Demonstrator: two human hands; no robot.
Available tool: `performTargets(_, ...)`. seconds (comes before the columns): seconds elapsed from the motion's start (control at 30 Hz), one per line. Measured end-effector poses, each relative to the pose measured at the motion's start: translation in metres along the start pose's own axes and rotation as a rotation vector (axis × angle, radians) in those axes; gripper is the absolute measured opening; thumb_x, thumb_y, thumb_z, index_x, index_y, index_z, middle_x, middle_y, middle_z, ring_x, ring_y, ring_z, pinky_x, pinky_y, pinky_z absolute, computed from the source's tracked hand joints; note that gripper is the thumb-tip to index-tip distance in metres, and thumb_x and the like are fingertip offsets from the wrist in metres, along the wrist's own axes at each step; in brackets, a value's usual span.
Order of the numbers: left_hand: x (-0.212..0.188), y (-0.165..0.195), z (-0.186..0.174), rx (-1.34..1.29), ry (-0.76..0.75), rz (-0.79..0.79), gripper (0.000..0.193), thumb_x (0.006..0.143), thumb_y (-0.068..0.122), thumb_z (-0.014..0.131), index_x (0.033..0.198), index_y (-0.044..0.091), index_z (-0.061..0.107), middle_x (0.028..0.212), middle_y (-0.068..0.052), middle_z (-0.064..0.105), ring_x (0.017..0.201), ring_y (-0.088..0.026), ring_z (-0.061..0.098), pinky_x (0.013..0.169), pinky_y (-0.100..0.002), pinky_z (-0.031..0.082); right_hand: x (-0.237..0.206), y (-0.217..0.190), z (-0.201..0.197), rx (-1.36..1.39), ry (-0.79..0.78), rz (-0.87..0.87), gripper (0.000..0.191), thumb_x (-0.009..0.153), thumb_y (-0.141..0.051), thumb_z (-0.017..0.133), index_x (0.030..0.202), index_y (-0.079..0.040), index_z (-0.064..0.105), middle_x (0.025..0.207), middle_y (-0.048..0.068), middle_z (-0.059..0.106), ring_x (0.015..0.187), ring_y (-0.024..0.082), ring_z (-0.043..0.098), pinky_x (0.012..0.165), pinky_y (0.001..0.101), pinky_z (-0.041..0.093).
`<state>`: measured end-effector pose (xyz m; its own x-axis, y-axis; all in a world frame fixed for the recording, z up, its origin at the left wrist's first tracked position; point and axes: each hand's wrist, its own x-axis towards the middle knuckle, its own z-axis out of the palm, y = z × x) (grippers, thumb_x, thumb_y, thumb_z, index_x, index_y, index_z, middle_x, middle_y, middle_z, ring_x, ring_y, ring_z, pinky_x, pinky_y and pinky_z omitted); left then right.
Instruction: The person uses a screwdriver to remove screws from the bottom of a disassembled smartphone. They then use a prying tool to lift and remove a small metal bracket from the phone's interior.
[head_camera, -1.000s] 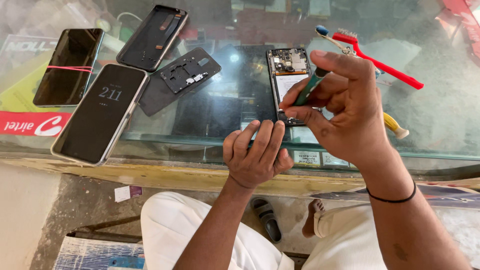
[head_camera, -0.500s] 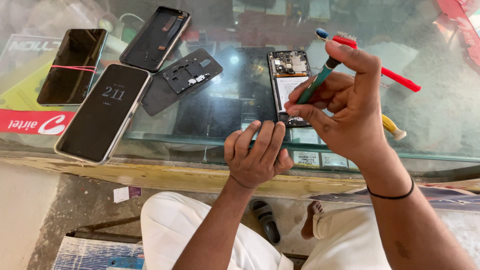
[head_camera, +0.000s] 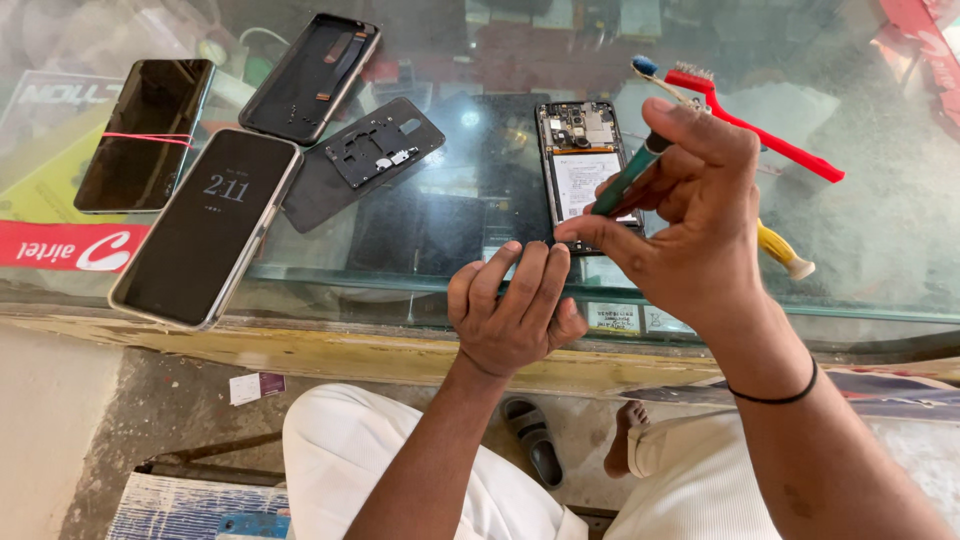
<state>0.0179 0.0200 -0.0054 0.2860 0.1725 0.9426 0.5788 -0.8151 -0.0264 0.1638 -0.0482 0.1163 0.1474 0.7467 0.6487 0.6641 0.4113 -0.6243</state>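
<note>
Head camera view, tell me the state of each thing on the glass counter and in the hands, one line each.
Opened phone: back off, insides showing, flat.
Screwdriver: held in right hand, tip on the phone.
Left hand: at the phone's near end.
Lit phone: screen on.
Banded phone: screen dark.
Back cover: removed, inside up.
Red brush: lying unused.

My left hand (head_camera: 515, 315) sits low, back up, fingers (head_camera: 528, 272) curled loosely together, forearm rising from below. My right hand (head_camera: 690, 225) is higher, wrist cocked, thumb and forefinger pinched around a thin tool shaft, remaining fingers folded. Black band on right wrist.
</note>
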Motion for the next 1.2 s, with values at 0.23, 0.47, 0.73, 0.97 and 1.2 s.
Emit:
performTargets(0.23,0.000,-0.001,0.004,-0.014,0.018,0.001,0.040,0.104,0.037,0.041,0.117,0.021,0.075,0.117,0.006,0.068,0.115,-0.016,0.058,0.101,-0.040,0.040,-0.004,-0.001,-0.008,0.204,-0.125,-0.012,0.067,0.098,0.011,0.069,0.142,-0.008,0.022,0.108,0.016,0.068,0.103,0.022,0.074,0.092,0.0331,0.065)
performTargets(0.47,0.001,-0.001,0.002,-0.003,0.012,0.012,0.042,0.104,0.038,0.040,0.117,0.020,0.076,0.117,0.004,0.068,0.115,-0.017,0.057,0.099,-0.040,0.041,-0.002,-0.007,-0.003,0.148,-0.020,0.038,0.083,0.078,-0.002,0.083,0.138,-0.008,0.025,0.105,0.018,0.065,0.099,0.023,0.071,0.087,0.0318,0.062)
performTargets(0.73,0.000,0.000,0.003,-0.012,0.013,0.003,0.042,0.104,0.038,0.040,0.116,0.020,0.076,0.116,0.005,0.068,0.115,-0.016,0.057,0.099,-0.040,0.041,0.001,-0.002,-0.002,-0.063,0.033,-0.031,0.090,0.083,0.001,0.092,0.142,-0.011,0.025,0.098,0.017,0.068,0.089,0.021,0.073,0.083,0.0325,0.065)
performTargets(0.97,0.000,-0.002,0.001,-0.022,0.005,0.006,0.041,0.104,0.037,0.041,0.116,0.019,0.076,0.116,0.005,0.068,0.116,-0.016,0.057,0.100,-0.039,0.041,-0.001,-0.003,-0.013,0.233,-0.198,-0.043,0.067,0.105,0.015,0.065,0.149,-0.012,0.023,0.104,0.016,0.070,0.097,0.020,0.076,0.087,0.0287,0.065)
performTargets(1.2,0.000,-0.001,0.001,-0.011,0.011,0.002,0.041,0.103,0.038,0.042,0.117,0.020,0.076,0.116,0.006,0.068,0.116,-0.016,0.057,0.102,-0.039,0.039,0.003,-0.010,-0.007,0.018,-0.173,-0.048,0.072,0.099,0.011,0.074,0.150,-0.010,0.027,0.104,0.013,0.071,0.093,0.016,0.075,0.082,0.0277,0.065)
